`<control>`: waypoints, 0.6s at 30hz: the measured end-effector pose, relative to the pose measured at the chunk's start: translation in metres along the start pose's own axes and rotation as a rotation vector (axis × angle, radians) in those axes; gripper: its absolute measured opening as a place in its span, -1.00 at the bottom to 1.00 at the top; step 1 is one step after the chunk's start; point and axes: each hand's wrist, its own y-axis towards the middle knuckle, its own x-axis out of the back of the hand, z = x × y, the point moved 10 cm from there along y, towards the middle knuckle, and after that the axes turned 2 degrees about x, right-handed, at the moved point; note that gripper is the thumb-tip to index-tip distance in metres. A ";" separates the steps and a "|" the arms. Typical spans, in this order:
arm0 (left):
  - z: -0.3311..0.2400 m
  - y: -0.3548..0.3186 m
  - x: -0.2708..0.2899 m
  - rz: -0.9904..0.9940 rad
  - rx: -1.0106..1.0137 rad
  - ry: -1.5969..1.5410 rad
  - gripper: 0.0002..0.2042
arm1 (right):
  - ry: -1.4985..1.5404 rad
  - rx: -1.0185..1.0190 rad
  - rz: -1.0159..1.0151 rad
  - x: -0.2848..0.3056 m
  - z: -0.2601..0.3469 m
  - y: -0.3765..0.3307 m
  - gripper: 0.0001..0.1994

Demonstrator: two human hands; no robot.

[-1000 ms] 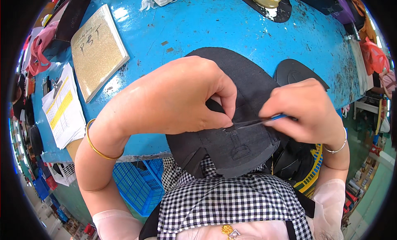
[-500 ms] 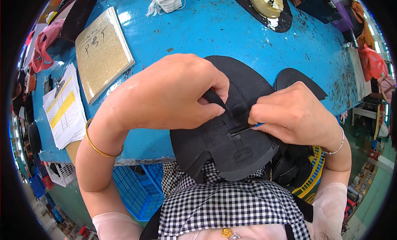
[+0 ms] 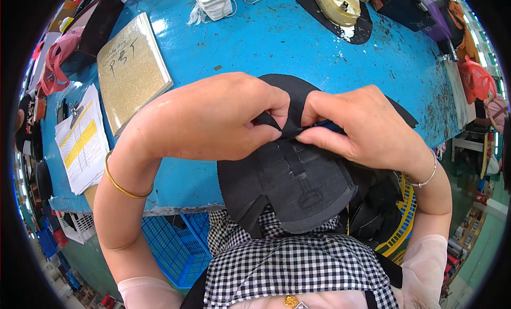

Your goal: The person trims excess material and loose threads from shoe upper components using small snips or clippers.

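A rounded black panel (image 3: 287, 186) with short slits and an outlined mark lies over the table's near edge, its lower end above my checked apron. At its upper half my left hand (image 3: 218, 114) is closed, with thumb and forefinger pinching a black strap (image 3: 270, 120). Close beside it, my right hand (image 3: 359, 125) pinches the same strap with thumb and forefinger. A bit of something blue (image 3: 331, 126) shows inside the right hand; its kind is hidden. Both hands cover the panel's middle.
On the blue table (image 3: 234, 48) lie a gold notebook (image 3: 133, 69) and clipped papers (image 3: 82, 141) at left. A white cloth bundle (image 3: 214, 4) and a cream-coloured object on a black piece (image 3: 356, 29) are farther back. Blue (image 3: 178, 250) and yellow (image 3: 407, 218) baskets stand below the near edge.
My right hand has moved up and left from the panel's slits to meet the left hand at the strap. The left hand has shifted slightly left.
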 end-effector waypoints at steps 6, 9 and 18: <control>0.025 -0.008 0.005 -0.069 0.210 -0.252 -0.91 | 0.139 -0.039 -0.117 0.025 0.007 -0.006 -0.79; 0.035 -0.015 0.021 -0.189 0.298 -0.424 -0.94 | -0.295 0.165 -0.069 0.006 0.062 -0.005 -0.72; 0.006 -0.039 0.072 -0.431 0.143 -0.216 -0.87 | -0.669 0.149 -0.072 -0.041 0.091 -0.005 -0.75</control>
